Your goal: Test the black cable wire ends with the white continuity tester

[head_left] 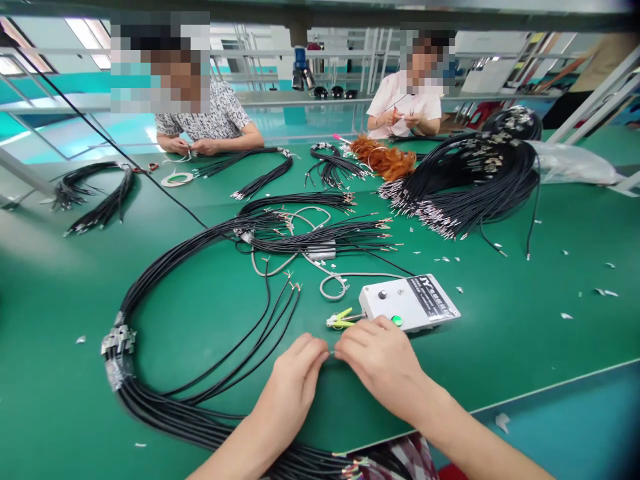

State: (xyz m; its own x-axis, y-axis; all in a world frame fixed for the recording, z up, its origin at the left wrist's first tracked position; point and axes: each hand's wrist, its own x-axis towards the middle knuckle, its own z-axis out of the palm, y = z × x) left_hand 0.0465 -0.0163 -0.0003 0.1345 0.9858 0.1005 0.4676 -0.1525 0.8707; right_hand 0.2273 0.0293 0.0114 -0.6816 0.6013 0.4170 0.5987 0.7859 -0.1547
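Note:
My left hand [299,377] and my right hand [383,363] meet near the front of the table, fingertips pinched almost together. Between them shows a tiny pale sliver, too small to name. A large bundle of black cables [150,267] curves around on the left, taped at its bend, and passes under my left forearm. Several single black cables [260,340] branch off it, with stripped ends beyond my left hand. Just past my right hand lies a white control box [385,293] with a knob, a green button and a yellow-green clip [343,319] at its side.
Across the green table [525,313] two people sit working with their hands. A big heap of black cables [475,180] lies at the back right beside orange-brown fluffy material [385,159]. A grey cord [333,287] loops behind the box. White scraps are scattered about.

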